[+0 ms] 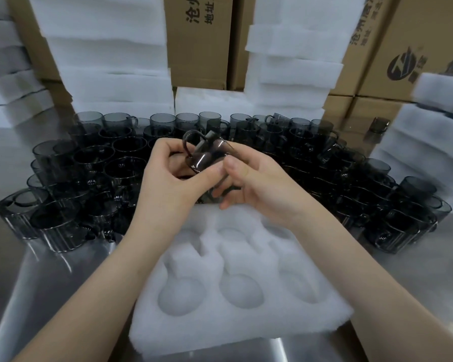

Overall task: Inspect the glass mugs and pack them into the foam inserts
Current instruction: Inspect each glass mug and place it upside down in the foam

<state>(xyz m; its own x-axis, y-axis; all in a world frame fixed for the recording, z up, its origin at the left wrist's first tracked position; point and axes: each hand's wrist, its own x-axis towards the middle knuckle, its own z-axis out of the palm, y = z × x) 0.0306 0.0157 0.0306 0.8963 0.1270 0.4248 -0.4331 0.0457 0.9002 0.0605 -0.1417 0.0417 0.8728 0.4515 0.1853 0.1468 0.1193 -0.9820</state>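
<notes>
bright even light, glare streaks on the steel table (50,296) left of the foam insert (246,322), soft blur throughout, cartons (199,40) behind the insert bowed by wide-angle distortion.

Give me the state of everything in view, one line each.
Held glass mug: tilted, raised above the insert, handle up-left.
Left hand: grips the mug.
Right hand: grips it too.
Foam insert: flat on the steel table, visible cavities empty.
Other glass mugs: upright, crowded together on the table.
Foam stacks: piled behind.
Cardboard boxes: stacked at the back.
</notes>
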